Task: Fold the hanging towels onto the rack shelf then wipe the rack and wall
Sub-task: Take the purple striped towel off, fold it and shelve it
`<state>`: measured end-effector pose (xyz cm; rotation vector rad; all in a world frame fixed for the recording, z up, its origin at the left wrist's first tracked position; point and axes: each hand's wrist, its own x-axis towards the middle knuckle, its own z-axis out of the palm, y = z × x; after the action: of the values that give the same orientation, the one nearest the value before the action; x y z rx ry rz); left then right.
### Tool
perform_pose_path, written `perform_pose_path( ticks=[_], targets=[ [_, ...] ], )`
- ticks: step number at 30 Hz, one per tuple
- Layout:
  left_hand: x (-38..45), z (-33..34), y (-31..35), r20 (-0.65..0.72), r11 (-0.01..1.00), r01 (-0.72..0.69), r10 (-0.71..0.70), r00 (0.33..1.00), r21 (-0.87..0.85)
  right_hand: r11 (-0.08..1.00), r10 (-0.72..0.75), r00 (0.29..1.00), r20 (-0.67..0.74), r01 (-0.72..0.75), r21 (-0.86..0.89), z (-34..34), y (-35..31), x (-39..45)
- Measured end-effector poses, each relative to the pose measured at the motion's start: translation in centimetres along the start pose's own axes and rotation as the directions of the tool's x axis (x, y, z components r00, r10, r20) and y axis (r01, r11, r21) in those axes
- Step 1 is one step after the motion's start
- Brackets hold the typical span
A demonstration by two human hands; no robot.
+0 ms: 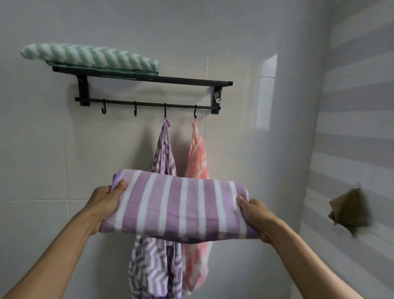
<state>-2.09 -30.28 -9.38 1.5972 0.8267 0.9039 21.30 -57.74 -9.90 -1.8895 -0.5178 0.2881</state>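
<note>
While gripped endwise, folded purple towel [179, 207] spans both hands

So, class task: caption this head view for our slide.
Both hands hold a folded purple striped towel below the rack.

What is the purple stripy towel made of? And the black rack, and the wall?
The purple striped towel looks like soft fluffy cloth, perhaps microfibre: its surface is fuzzy and it sags between the left hand and right hand. The black rack looks like metal with a matt dark coating: thin, straight bars and hooks. The wall looks like glossy ceramic tile, with grout lines and reflections.
</note>
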Motion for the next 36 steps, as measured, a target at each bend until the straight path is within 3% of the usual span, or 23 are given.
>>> perform_pose_path(
  ticks=[7, 9, 11, 14, 17, 22, 30, 36],
  targets=[
    [-2.3, 5.7, 9.3, -0.077, 0.999, -0.020, 0.017, 0.997, -0.046, 0.991, -0.133, 0.989, -0.071, 0.134, 0.017, -9.8, -4.0, 3.3],
    [-2.6, 6.2, 10.9, 0.051, 0.983, 0.044, -0.035, 0.998, -0.180, 0.994, -0.107, 0.992, -0.072, 0.109, 0.024, -11.7, -5.3, 3.6],
    [-3.1, 6.7, 11.9, 0.188, 0.960, 0.103, -0.055, 0.981, -0.259, 0.994, -0.054, 0.998, 0.034, 0.050, 0.100, -13.4, -6.6, 3.4],
    [-3.3, 7.9, 13.1, 0.220, 0.948, 0.140, -0.078, 0.972, -0.285, 0.987, -0.007, 0.986, 0.169, -0.020, 0.157, -14.9, -7.7, 3.1],
    [-2.9, 8.5, 13.9, 0.158, 0.950, 0.127, -0.084, 0.984, -0.284, 0.992, -0.064, 0.993, 0.100, 0.052, 0.117, -15.4, -8.1, 4.1],
    [-1.2, 8.1, 16.8, 0.113, 0.954, 0.056, -0.023, 0.993, -0.296, 0.956, -0.219, 0.975, -0.038, 0.222, 0.193, -16.2, -10.8, 5.6],
    [2.4, 6.4, 24.7, 0.118, 0.942, -0.126, 0.170, 0.978, -0.311, 0.880, -0.382, 0.918, -0.105, 0.396, 0.261, -17.7, -18.7, 7.0],
    [5.3, 5.9, 30.7, 0.090, 0.948, -0.188, 0.217, 0.972, -0.256, 0.849, -0.429, 0.892, -0.144, 0.452, 0.273, -18.5, -24.0, 9.8]
  ],
)
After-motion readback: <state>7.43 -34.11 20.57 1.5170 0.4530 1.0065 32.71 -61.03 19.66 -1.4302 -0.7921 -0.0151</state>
